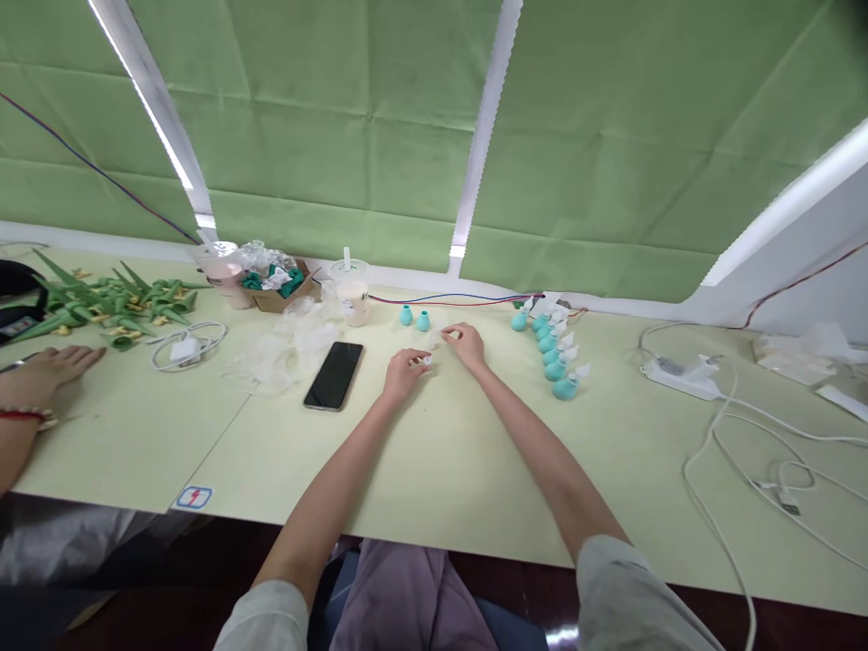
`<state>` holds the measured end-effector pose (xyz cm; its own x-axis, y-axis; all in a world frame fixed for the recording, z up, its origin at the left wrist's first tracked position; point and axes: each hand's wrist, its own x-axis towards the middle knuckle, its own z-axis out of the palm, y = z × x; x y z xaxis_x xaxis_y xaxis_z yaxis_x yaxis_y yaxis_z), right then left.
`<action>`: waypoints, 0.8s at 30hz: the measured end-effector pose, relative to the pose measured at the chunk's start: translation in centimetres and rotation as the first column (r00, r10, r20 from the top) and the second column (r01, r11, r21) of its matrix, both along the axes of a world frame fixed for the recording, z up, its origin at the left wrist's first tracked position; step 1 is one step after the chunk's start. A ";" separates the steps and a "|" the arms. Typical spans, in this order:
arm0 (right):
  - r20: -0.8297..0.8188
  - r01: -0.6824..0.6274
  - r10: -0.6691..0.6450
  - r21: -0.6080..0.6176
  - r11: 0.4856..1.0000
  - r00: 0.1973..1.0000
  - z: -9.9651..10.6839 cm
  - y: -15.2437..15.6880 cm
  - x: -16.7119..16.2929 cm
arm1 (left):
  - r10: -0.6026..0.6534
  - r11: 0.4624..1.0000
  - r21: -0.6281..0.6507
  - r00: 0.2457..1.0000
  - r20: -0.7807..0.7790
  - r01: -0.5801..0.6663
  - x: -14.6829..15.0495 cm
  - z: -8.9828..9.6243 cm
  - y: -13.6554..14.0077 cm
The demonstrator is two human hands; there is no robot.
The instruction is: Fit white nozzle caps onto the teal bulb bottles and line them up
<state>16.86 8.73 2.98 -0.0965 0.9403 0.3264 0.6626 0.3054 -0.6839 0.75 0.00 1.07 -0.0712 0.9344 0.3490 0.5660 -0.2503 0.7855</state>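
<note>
My left hand [402, 372] is closed in a pinch on a small white plastic piece [427, 361] just above the table. My right hand [467, 344] has its thumb and fingertips drawn together beside some small pale translucent pieces [432, 338]; what it holds, if anything, is too small to make out. Behind the hands stand two small turquoise bottle-shaped pieces [414, 317] with open tops. To the right runs a row of several similar turquoise pieces [556, 370], each with a white tip.
A phone [334, 376] and crumpled clear plastic bags [281, 345] lie left, near a drink cup [353, 300] and a small cardboard box [281, 287]. Another person's hand [51, 372] rests by green plastic parts [101, 303]. A power strip [682, 376] and white cables [719, 452] occupy the right.
</note>
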 end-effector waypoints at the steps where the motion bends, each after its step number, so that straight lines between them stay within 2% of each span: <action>1: -0.063 -0.077 0.076 -0.011 0.997 0.995 0.1 -1.3 -0.1 | 0.004 1.000 0.005 1.000 -0.017 -0.004 0.0 0.0 0.0; 3: -0.218 -0.202 0.196 -0.003 0.979 0.956 0.1 -3.8 -0.2 | 0.011 1.000 0.014 0.998 -0.068 -0.010 0.1 0.1 -0.2; 5: -0.328 -0.244 0.235 0.015 0.970 0.915 -0.3 -5.8 -0.2 | 0.002 1.000 0.027 0.992 -0.123 0.001 0.2 0.1 -0.3; 9: -0.420 -0.186 0.156 -0.032 0.982 0.894 -1.5 -7.9 -0.2 | -0.035 0.996 0.077 0.975 -0.219 0.053 0.4 -0.1 -0.5; 16: -0.437 -0.101 0.075 -0.037 0.994 0.896 -2.3 -8.6 -0.2 | -0.008 0.965 0.243 0.934 -0.358 0.102 0.2 -0.8 -0.4; 20: -0.426 -0.129 0.075 -0.100 0.987 0.902 -2.9 -8.4 0.1 | -0.002 0.924 0.340 0.889 -0.458 0.177 -0.1 -1.3 -0.1; 24: -0.458 -0.162 0.069 -0.166 0.973 0.886 -3.5 -8.1 0.1 | 0.057 0.885 0.429 0.873 -0.484 0.180 -0.2 -1.6 -0.1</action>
<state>16.99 0.63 -0.52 -0.0963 0.9803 0.1727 0.2411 0.1913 -0.9515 0.57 -0.06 -0.49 0.2643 0.6617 0.7016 0.8048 -0.5522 0.2175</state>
